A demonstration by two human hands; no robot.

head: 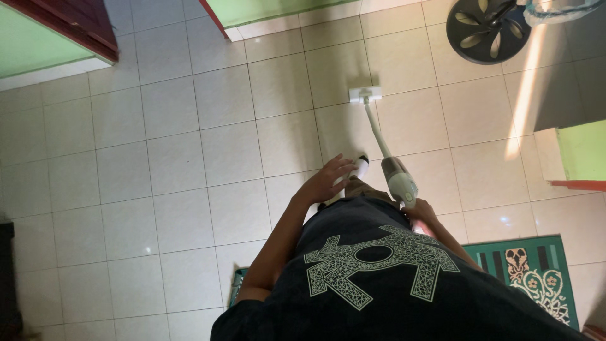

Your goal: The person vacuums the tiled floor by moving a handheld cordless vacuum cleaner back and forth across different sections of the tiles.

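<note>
The right hand [421, 213] is wrapped around the handle end of a white stick vacuum [400, 180], fingers clamped on it, though the shirt hides part of the grip. From there the vacuum's fat white body runs up into a thin pale tube, and the flat rectangular floor head [365, 95] sits on the tiles well out in front of the person. The left hand [328, 180] is free, fingers spread loosely apart, holding nothing, hovering above a foot in a white shoe [360, 165]. The person wears a dark shirt with a big pale geometric print [379, 259]. Floor is glossy cream tile [177, 164]. A green patterned mat [536, 271] lies at lower right, just behind the right arm. A dark round fan base [489, 30] sits top right, with green walls and a red-brown door frame [69, 25] along the top.
</note>
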